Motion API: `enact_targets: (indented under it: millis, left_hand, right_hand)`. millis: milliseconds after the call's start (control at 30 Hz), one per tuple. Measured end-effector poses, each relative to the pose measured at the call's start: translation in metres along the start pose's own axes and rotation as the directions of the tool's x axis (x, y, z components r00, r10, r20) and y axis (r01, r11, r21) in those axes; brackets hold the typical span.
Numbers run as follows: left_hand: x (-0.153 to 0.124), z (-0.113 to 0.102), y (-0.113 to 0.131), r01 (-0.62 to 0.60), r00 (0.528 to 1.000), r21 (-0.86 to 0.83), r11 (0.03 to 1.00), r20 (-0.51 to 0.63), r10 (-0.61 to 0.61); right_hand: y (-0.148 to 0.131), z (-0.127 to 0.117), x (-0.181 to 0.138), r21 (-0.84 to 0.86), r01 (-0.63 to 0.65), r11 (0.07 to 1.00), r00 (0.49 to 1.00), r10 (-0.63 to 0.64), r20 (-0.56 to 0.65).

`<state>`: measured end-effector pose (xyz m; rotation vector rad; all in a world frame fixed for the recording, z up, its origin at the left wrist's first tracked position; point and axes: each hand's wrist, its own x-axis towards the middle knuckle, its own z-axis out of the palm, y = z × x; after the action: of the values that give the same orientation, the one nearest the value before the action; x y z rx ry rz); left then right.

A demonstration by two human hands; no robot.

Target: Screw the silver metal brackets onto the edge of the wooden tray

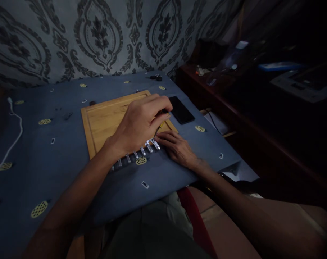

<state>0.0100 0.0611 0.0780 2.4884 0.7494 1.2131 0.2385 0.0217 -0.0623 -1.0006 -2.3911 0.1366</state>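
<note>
My left hand (141,120) is closed over the board's right part, thumb and fingers pinching a small screwdriver (160,126). Its handle shows yellow and black, and its thin shaft points down to the board's near right corner. The wooden board (104,124) lies flat, with a groove around its face. Along its near edge sits a row of several shiny metal clips (143,150). My right hand (178,147) rests at that corner, fingers stretched towards the rightmost metal clips (154,144) and touching the edge. The screwdriver's tip is hard to make out.
A black phone (181,109) lies right of the board on the blue patterned tablecloth (63,169). A key-like dark object (155,77) sits at the back. A white cable (17,122) runs along the left. A dark red shelf (206,86) stands to the right.
</note>
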Motion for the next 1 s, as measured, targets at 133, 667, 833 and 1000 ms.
enact_targets:
  millis: [133,667,833,1000]
  left_hand:
    - [0.000,0.006,-0.004,-0.011,1.000,-0.009,1.000,0.027,0.011]
    - [-0.001,0.009,-0.005,0.020,0.998,0.017,1.000,0.067,-0.021]
    - [-0.002,0.010,-0.005,-0.014,0.997,0.099,0.995,0.073,0.007]
    - [-0.004,0.012,-0.005,-0.049,0.998,0.173,0.984,0.044,0.042]
  right_hand:
    - [0.001,0.002,-0.001,0.005,-0.002,1.000,1.000,0.002,-0.007]
    - [0.000,0.000,0.001,0.029,-0.007,1.000,1.000,0.007,-0.002]
    - [0.000,0.000,0.001,0.002,0.015,1.000,1.000,-0.015,-0.009]
    - [0.000,0.000,0.001,-0.012,0.010,1.000,1.000,-0.010,-0.010]
